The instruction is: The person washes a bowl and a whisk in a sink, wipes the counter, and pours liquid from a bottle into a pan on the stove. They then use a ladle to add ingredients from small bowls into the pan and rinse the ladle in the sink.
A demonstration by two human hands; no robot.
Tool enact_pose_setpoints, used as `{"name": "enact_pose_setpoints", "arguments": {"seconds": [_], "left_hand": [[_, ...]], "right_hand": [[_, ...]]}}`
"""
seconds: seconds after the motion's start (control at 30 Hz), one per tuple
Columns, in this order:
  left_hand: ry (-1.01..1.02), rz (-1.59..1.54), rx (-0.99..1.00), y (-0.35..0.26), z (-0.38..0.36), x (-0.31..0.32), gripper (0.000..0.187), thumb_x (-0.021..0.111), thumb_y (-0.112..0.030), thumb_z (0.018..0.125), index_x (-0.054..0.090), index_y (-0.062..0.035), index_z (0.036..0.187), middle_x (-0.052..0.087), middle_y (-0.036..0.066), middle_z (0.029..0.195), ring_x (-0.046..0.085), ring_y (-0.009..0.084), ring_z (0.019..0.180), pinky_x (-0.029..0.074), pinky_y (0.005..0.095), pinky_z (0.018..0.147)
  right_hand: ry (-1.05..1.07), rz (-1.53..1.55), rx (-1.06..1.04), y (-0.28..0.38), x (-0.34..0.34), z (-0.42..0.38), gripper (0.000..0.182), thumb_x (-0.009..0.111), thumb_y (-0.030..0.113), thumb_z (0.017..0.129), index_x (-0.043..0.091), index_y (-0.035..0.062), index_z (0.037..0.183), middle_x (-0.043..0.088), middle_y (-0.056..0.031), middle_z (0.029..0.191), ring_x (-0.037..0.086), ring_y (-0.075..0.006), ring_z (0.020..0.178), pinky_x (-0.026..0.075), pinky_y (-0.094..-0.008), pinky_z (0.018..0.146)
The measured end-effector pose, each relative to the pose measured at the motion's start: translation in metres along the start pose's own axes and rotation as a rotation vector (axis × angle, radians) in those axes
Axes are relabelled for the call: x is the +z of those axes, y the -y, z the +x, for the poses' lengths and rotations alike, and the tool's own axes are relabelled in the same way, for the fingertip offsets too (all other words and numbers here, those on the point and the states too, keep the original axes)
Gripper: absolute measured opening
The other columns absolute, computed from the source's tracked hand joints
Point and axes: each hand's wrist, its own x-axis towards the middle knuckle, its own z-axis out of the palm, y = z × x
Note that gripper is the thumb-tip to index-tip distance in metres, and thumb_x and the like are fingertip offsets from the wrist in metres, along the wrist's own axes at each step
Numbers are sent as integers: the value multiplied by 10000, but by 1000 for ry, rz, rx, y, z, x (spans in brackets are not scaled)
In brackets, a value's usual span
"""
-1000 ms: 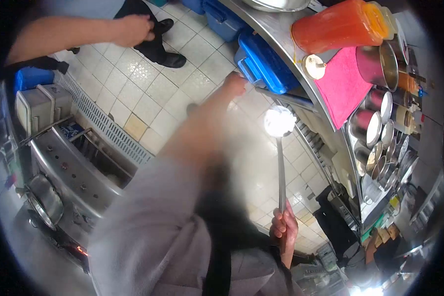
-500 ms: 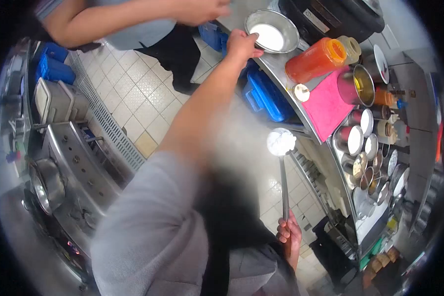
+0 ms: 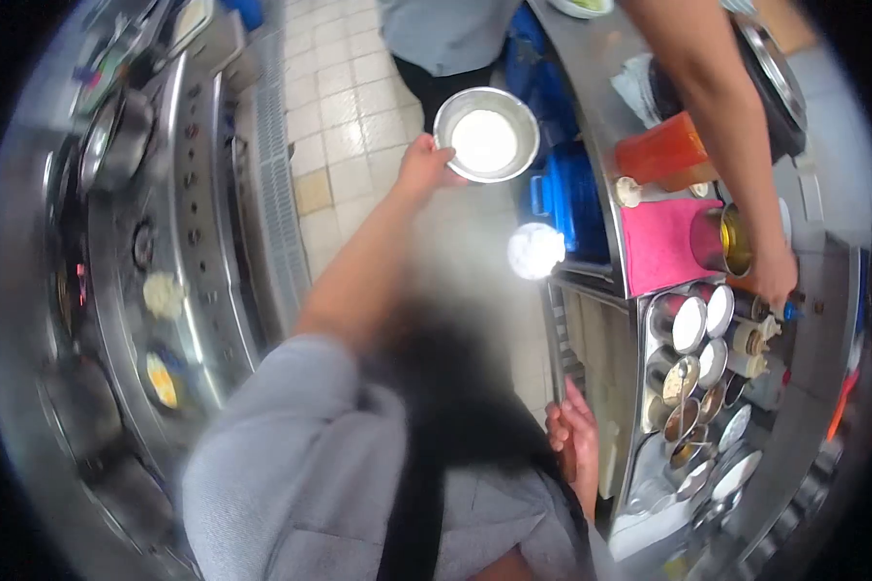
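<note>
My left hand (image 3: pixel 426 169) grips the rim of a round metal bowl (image 3: pixel 530 136), thumb over the edge. The bowl has white contents and is held in the air over the floor, left of the counter. My right hand (image 3: pixel 573 436) is closed around the long handle of a ladle (image 3: pixel 553 334), low at the right. Heaped white stuff (image 3: pixel 535 252) fills the ladle's head, which sits below and slightly right of the bowl, apart from it. I cannot make out exactly what the white contents are.
Another person's arm (image 3: pixel 736 107) reaches across the counter toward squeeze bottles (image 3: pixel 749 339). A pink cloth (image 3: pixel 663 242), an orange-filled jar (image 3: pixel 660 153), a pot with yellow liquid (image 3: pixel 712 237) and several metal containers (image 3: pixel 688 322) line the right. A steel stove (image 3: pixel 179 126) runs along the left.
My left hand has carried the bowl off the counter's edge, out over the floor. My view has turned. The other person's arm now extends over the counter. The ladle stays in my right hand.
</note>
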Motion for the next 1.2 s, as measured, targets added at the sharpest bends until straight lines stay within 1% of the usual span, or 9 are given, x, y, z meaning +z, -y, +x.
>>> {"name": "enact_pose_setpoints", "arguments": {"seconds": [0.1,0.2,0.4,0.43,0.57,0.63,1.0,1.07,1.2], "left_hand": [[-216,24,-51,13,-67,-57,167,596,-39,828,447,6,886,580,142,879,652,265,758,607,402,612],[-365,241,-29,104,-76,-148,208,643,-68,793,478,15,889,591,141,872,634,267,727,588,406,571],[-598,257,19,167,-157,-222,272,669,-101,765,523,34,949,611,180,875,638,287,750,569,412,546],[-584,-76,-14,102,-215,-194,250,636,-65,776,507,44,960,608,191,900,651,310,816,589,418,564],[-600,54,1,117,-269,-233,229,579,4,789,481,58,989,596,197,952,662,335,814,612,429,562],[-501,-151,-2,80,-318,-242,379,524,-15,844,424,77,1198,548,208,1085,663,300,808,614,364,592],[-935,-305,197,26,-582,-299,247,506,-26,868,438,84,1078,583,201,929,665,271,629,591,322,514],[-1040,-357,273,37,-627,-317,139,531,10,820,428,29,912,591,202,857,676,296,621,593,358,495],[-1105,-474,342,47,-722,-318,241,521,-46,873,461,80,1070,572,207,973,661,279,651,602,349,552]], "right_hand": [[153,-37,55,16,-14,3,536,549,121,909,376,92,1416,594,-91,795,459,-76,476,336,-191,380],[272,-215,76,31,1,-10,537,541,107,905,376,101,1416,588,-91,782,442,-80,449,341,-200,360],[402,-364,110,10,44,-49,539,525,93,908,364,104,1423,563,-84,760,410,-83,424,373,-219,343],[450,-403,96,1,52,-56,541,523,87,908,362,103,1424,561,-83,749,412,-83,422,375,-219,341],[589,-563,74,-50,88,-82,542,522,76,902,364,84,1420,532,-71,673,421,-86,410,371,-219,332],[670,-632,56,-74,98,-95,547,529,65,892,371,73,1416,506,-60,636,425,-89,410,362,-214,333],[1128,-1255,-46,-155,124,-145,606,516,-8,884,314,64,1451,521,-4,682,452,-59,443,373,-192,395],[1169,-1333,-67,-181,126,-153,610,513,-16,887,305,59,1455,526,6,708,456,-48,458,375,-187,411],[1386,-1455,-107,-214,127,-176,620,529,-33,876,316,54,1452,512,34,732,433,-26,493,364,-188,434]]}}
